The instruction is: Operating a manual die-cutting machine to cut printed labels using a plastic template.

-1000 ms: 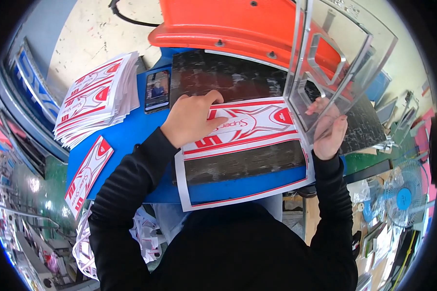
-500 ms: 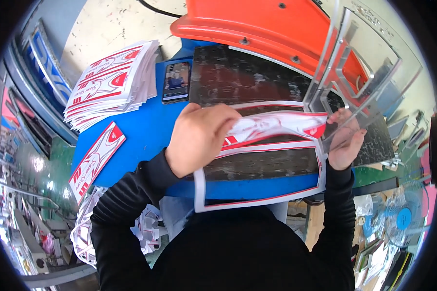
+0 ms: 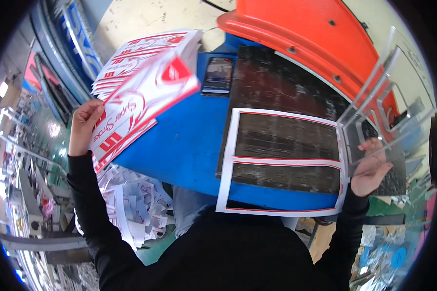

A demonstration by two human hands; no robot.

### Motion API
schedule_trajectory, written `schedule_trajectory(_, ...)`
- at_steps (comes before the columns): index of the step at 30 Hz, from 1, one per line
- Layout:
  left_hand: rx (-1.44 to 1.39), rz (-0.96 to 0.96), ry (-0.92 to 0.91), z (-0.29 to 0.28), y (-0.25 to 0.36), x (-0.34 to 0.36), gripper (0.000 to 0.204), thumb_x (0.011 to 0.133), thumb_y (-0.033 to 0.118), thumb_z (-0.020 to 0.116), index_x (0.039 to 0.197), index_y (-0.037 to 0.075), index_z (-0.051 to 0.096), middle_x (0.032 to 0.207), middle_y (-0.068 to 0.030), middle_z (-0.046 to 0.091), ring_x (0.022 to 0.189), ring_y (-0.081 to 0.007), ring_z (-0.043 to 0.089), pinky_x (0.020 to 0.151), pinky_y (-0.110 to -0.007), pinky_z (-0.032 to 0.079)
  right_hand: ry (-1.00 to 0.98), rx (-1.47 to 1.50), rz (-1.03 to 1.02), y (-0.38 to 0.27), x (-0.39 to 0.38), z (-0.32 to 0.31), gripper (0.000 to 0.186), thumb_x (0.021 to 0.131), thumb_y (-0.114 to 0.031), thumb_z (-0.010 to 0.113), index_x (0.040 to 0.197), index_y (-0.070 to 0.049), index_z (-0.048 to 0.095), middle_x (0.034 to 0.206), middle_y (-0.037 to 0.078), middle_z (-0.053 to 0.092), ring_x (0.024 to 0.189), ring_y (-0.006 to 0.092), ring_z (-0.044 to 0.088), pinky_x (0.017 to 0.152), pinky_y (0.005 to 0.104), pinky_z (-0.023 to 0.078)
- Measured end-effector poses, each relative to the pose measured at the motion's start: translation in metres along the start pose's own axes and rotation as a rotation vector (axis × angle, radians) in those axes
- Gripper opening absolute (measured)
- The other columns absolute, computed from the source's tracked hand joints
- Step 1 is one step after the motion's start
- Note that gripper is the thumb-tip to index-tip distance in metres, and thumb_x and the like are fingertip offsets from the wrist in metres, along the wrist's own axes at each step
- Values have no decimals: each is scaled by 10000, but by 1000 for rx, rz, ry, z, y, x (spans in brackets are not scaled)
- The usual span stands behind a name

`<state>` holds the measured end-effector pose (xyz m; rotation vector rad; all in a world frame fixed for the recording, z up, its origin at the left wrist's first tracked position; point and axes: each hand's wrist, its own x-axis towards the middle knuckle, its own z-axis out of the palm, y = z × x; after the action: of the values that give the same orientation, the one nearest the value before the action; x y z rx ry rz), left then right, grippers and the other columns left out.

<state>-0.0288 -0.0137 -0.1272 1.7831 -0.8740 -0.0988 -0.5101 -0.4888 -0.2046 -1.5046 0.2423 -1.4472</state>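
My left hand (image 3: 87, 121) pinches the left end of a red-and-white printed paper piece (image 3: 141, 106), lifted and slightly blurred above the table's left side. Another printed piece (image 3: 131, 143) lies partly hidden under it. At the right, my right hand (image 3: 371, 169) grips the lower edge of a clear plastic plate with a raised outline frame (image 3: 386, 104), tilted up; some fingers show through the plastic. Close to that hand, a white paper border (image 3: 228, 160) with red edges and two cut-out openings lies on a black board (image 3: 272, 75), overhanging its near edge.
A stack of printed sheets (image 3: 155, 46) stands at the back left beside a phone (image 3: 217, 76) on the blue tabletop (image 3: 179, 140). An orange machine part (image 3: 306, 29) spans the back. Paper offcuts (image 3: 141, 208) fill a heap below the table's left edge.
My left hand has carried the printed piece from over the paper border to the far left. My right hand stays at the clear plate. The view has shifted left.
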Motion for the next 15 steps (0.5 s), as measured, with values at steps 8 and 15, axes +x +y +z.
schedule_trajectory(8,206,-371,-159,-89,-75,-37,84,943,28,629,1015,4,665,898,-30,710,760,-63,652,680,-222,529,45,-5,13,1,2,-2,868,955,-718,317,1259,75,499,1194,168,527,1041,268,508,929,409,375)
schedule_trajectory(15,225,-350,-180,-88,-90,-37,88,944,32,620,1021,7,654,862,-24,693,744,-56,640,665,-227,519,97,-12,0,1,2,3,867,965,-705,297,1261,83,504,1214,182,530,1053,275,520,942,416,381)
